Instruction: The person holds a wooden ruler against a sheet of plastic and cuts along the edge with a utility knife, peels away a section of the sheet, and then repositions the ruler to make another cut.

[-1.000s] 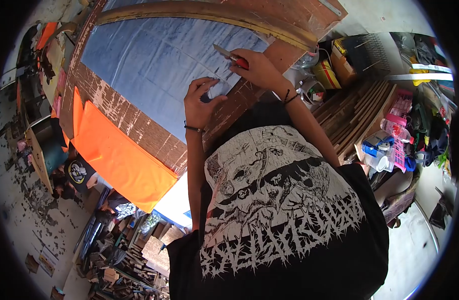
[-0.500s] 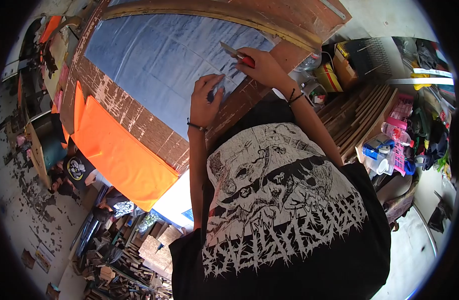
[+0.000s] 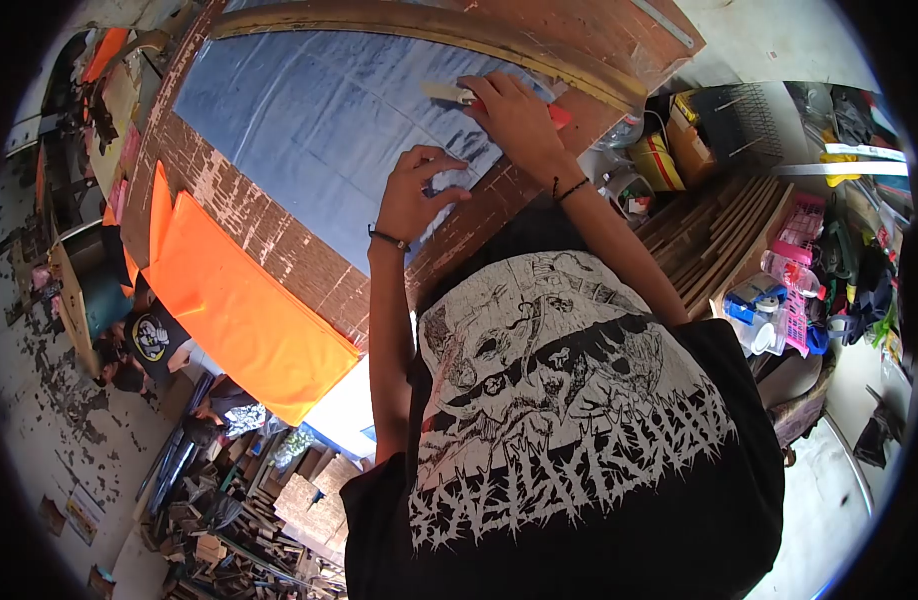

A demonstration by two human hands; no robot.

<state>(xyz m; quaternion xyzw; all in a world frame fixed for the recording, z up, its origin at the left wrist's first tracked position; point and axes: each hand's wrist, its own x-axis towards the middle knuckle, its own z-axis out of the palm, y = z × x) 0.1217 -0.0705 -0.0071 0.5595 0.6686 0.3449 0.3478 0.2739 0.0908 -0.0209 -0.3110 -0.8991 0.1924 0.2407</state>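
Note:
My right hand [image 3: 514,115] is closed around a utility knife [image 3: 560,116]; its red handle shows past the hand and a pale, motion-blurred end points left over the sheet. Under both hands lies a glossy blue-grey sheet [image 3: 299,130] with faint straight lines across it. Close to the sheet's near edge, my left hand [image 3: 415,196] has its thumb and curled fingers apart, with nothing held between them. The sheet rests on a worn brown wooden board [image 3: 239,185].
A long wooden strip [image 3: 419,22] borders the sheet's far side. Folded orange fabric [image 3: 244,300] hangs at the board's left edge. Stacked wood slats [image 3: 709,230] and a pink basket [image 3: 801,225] stand at right. Two people [image 3: 159,335] are at lower left, near scrap wood [image 3: 244,520].
My right hand has shifted slightly up and right and turned the knife, so its red end sticks out at the right. My left hand's fingers have spread from the thumb.

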